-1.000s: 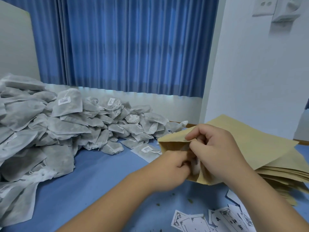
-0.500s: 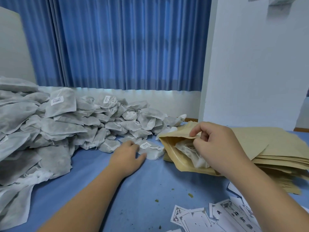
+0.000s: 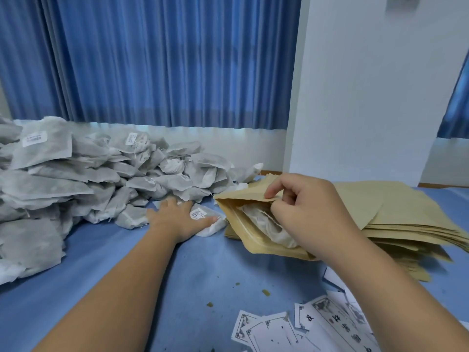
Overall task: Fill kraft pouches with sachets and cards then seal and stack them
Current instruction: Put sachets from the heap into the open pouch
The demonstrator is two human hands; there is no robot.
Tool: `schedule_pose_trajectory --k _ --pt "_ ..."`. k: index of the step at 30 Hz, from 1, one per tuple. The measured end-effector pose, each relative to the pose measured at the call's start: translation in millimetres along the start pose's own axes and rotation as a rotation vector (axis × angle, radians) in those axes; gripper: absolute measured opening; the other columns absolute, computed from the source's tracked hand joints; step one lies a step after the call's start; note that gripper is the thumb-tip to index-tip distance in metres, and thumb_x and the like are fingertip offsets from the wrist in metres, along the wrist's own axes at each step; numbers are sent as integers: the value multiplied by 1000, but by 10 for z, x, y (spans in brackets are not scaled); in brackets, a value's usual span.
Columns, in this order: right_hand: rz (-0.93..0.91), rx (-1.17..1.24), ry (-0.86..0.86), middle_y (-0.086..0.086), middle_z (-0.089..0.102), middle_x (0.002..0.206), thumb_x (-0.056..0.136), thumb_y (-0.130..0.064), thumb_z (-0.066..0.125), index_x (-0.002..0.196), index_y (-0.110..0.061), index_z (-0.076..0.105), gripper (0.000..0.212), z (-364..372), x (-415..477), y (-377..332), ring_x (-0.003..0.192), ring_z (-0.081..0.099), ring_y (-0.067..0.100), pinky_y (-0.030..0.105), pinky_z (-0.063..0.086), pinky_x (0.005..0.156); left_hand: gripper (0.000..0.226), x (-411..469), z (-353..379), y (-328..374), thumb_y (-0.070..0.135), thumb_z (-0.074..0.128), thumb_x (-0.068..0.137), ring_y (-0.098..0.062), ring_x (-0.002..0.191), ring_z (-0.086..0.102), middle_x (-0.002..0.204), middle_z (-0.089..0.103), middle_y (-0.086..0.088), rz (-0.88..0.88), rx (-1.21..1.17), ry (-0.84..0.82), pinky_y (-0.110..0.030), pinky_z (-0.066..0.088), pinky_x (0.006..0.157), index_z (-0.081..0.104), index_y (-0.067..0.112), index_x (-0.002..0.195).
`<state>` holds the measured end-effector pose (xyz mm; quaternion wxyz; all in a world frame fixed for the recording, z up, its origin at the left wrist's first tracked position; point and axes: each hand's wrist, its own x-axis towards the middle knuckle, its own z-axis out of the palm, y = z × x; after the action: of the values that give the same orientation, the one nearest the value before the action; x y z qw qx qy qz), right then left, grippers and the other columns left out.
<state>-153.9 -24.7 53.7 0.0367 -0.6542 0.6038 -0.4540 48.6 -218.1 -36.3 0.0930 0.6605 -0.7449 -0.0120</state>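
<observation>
Your left hand (image 3: 177, 219) has left the pouch (image 3: 243, 196) and now lies flat, fingers spread, on a loose sachet (image 3: 206, 219) just left of the pouch's mouth; it presses on it, but I cannot tell whether it has closed round it yet. A second ago both hands were working at that mouth together, so this reads as one sachet in and the next being fetched. Your right hand (image 3: 307, 212) holds the pouch open, thumb and forefinger pinching the top flap up, and a pale sachet already shows inside. The pouch rests on the near-left edge of the stack of empty pouches (image 3: 396, 214), unsealed, so filling looks early. The big heap of sachets (image 3: 88, 179) lies left of the pouch. As for writing: white barcode stickers on a few sachets, including the one under your palm, too small to read. The cards (image 3: 317, 329) nearer you than the pouch carry a decorative border and large dark characters, which I cannot make out.
</observation>
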Motion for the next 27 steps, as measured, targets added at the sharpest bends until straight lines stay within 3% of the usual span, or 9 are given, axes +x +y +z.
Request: schedule_pose_trajectory --k 4,8,11,15,17,18,21,24,27 --pt "-6 6 -9 -14 52 55 75 -7 54 70 -32 62 27 6 -3 7 53 47 4 16 35 46 96 -97 -14 64 94 20 57 -27 132 32 137 42 -6 -5 65 82 -55 22 104 47 41 133" --pt "17 33 4 -12 52 53 76 -6 54 70 -33 62 28 -31 10 22 50 46 4 21 36 47 61 -220 0 25 67 50 76 -29 127 35 129 45 -8 -3 -99 138 -45 34 102 57 28 122" --pt "27 41 9 -13 52 52 76 -7 54 71 -32 62 27 -61 18 8 50 46 4 25 38 49 47 -391 -40 -14 53 59 79 -30 116 45 116 52 -12 84 -161 170 -37 39 97 61 17 109" --pt "24 17 -23 -14 51 52 77 -9 55 72 -30 62 23 -82 13 -41 52 46 4 29 43 54 14 -815 -330 -105 38 66 76 -14 94 49 98 49 3 239 -290 16 -24 36 72 52 35 79" --pt "24 -1 -39 -14 51 51 77 -10 55 73 -30 62 21 -85 7 -60 53 47 5 30 46 58 15 -1045 -525 -162 50 60 71 -6 89 46 92 45 13 252 -243 -119 -18 35 69 51 39 77" --pt "29 -8 -46 -13 51 51 77 -10 55 73 -30 62 21 -84 3 -69 53 47 6 30 47 58 31 -1141 -591 -183 62 52 65 -6 94 46 93 42 16 247 -182 -172 -19 38 74 55 38 85" --pt "45 -21 -61 -11 51 50 76 -9 56 75 -29 63 22 -71 -4 -88 51 46 6 30 45 58 85 -1390 -603 -199 92 28 52 -16 118 43 113 35 13 159 -81 -215 -37 38 100 53 43 117" --pt "42 -28 -70 -8 50 52 76 -7 56 74 -29 63 23 -62 -29 -112 51 45 5 28 42 55 74 -1517 -407 -135 91 31 64 -18 121 44 115 32 11 153 -154 -100 -41 37 100 47 45 120" --pt "56 -30 -79 -9 48 52 76 -6 55 74 -29 63 25 -63 -35 -130 51 43 5 25 37 51 74 -1500 -337 -119 88 31 68 -18 129 38 136 34 10 194 -51 -58 -43 31 99 39 45 128"
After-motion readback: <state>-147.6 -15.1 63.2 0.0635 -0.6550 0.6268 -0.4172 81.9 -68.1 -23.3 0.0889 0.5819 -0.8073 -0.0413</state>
